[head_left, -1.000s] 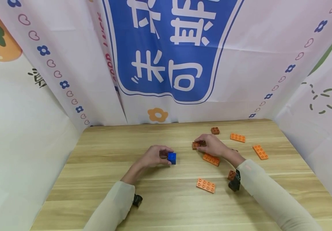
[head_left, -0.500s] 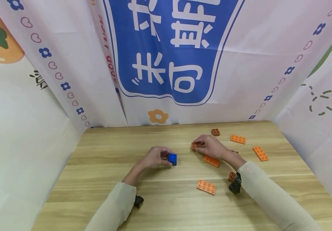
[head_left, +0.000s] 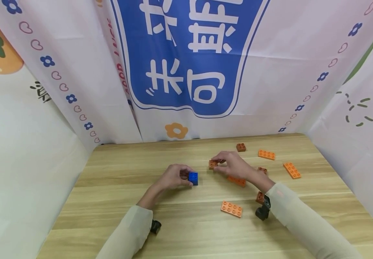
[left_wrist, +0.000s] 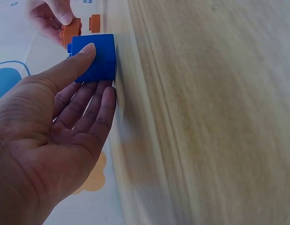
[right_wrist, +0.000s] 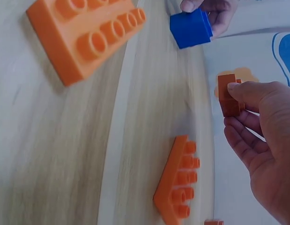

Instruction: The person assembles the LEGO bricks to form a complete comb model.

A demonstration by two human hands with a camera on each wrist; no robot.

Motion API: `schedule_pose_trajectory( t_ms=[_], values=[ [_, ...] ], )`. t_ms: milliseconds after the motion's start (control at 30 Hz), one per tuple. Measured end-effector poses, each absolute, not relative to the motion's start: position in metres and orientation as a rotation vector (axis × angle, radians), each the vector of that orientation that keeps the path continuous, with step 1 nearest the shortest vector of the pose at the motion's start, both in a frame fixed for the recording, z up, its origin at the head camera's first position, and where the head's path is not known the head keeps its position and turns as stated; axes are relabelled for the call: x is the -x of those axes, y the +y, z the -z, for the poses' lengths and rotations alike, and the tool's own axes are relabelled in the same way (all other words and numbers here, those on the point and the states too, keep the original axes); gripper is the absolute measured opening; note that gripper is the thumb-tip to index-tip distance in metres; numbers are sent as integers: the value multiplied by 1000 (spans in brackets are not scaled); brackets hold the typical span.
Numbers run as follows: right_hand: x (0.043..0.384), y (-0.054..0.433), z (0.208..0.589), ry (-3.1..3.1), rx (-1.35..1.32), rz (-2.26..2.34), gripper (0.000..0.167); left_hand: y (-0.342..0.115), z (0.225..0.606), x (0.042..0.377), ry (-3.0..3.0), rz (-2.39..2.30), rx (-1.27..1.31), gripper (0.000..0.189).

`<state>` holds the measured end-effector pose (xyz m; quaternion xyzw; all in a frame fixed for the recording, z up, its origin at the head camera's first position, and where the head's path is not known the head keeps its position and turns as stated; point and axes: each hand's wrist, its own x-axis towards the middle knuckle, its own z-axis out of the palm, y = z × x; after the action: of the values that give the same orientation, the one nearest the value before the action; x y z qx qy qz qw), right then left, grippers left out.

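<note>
My left hand (head_left: 173,177) pinches a blue building brick (head_left: 193,178) between thumb and fingers, low over the wooden table. In the left wrist view the thumb presses one face of this near-cubic brick (left_wrist: 103,58), and its studs point left. Right of it, my right hand (head_left: 233,165) holds a small reddish-brown brick (head_left: 212,165) by its sides, studs up. Seen from the right wrist, thumb and fingertips grip that brown brick (right_wrist: 226,96), apart from the blue one. Under the right hand lies an orange eight-stud brick (head_left: 237,181), partly hidden.
A light orange brick (head_left: 232,209) lies nearer the front. Two more orange bricks, one at the back (head_left: 266,154) and one farther right (head_left: 292,170), rest beside a small brown brick (head_left: 241,147). Other brown bricks (head_left: 260,197) sit by the right forearm. Printed cloth (head_left: 270,90) encloses the table.
My right hand has moved left with the brown brick, closer to the blue one. A brown brick behind the right wrist shows more now. The left hand stays nearly still.
</note>
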<state>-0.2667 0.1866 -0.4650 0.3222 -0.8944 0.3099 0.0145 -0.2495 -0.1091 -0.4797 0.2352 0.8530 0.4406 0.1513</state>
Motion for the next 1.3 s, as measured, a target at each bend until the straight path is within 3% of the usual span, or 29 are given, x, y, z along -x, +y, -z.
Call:
schedule_pose_trajectory(
  t_ms=[1300],
  values=[
    [246,144,474,-2627,-1068,-1211,34,-111,480,253,2471,-1257,-692,31]
  ],
)
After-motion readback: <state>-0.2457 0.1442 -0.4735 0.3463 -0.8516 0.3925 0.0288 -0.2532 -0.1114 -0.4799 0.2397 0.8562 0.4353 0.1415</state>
